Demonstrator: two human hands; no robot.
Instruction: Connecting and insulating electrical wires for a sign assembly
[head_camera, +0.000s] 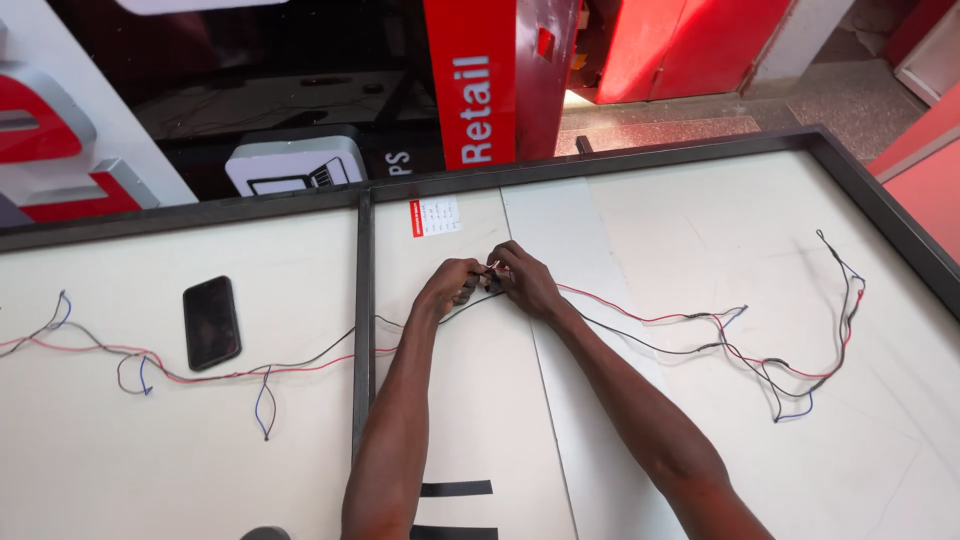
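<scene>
Your left hand and right hand meet at the middle of the white desk, knuckles up, fingers curled inward on the same short stretch of wire. Both are closed in a pinch on it — the left holds what looks like a small dark piece at the join, though it is too small to tell what, and the right pinches the strands just beside it, fingertips nearly touching the left's.

The wire's long axis runs across you, from 9 o'clock to 3 o'clock, with the join right between your two hands. Neither hand is nearer than the other; both are on it.

Outward from the right hand the red and black strands trail toward 3 o'clock, then loop up near the dark frame at the desk's far right edge. Outward from the left hand they pass over a dark bar that runs from 12 to 6 o'clock, and go on toward 9 o'clock with small blue loops hanging off.

A black phone lies flat at 9 o'clock of the left hand, well apart, just above the wire run. A small white card with a red edge sits at 12 o'clock — near your hands, not touching.
</scene>
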